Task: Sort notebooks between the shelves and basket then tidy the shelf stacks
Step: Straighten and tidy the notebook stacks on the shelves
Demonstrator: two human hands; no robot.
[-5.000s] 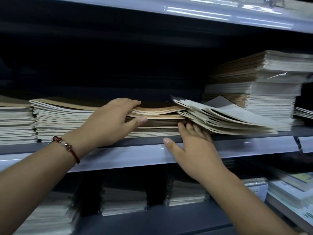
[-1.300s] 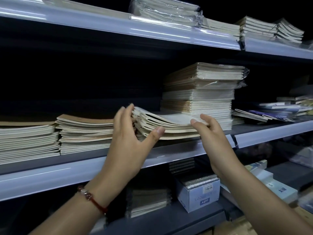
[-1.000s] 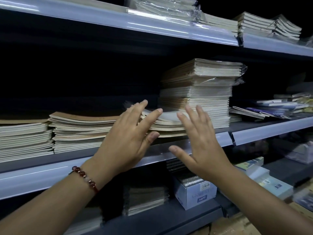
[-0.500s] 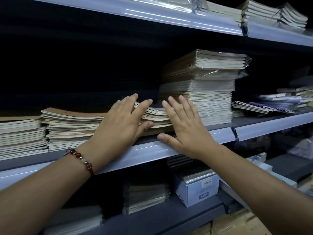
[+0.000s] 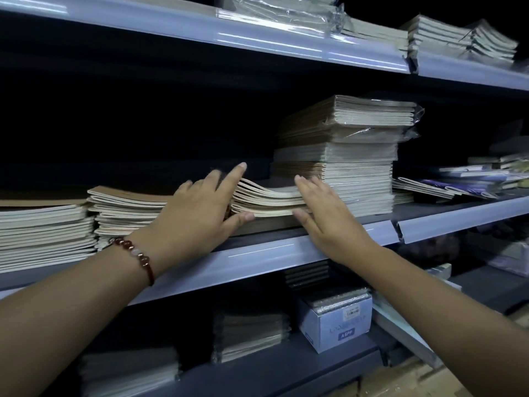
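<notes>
The scene is dim, the shelf recesses nearly black. Light from above and in front puts glare on the shelf edge strips (image 5: 257, 260). Wide-angle bending and slight blur mark the edges.

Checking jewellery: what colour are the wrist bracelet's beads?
Dark red beads, one pale, on the bracelet; head view.
</notes>
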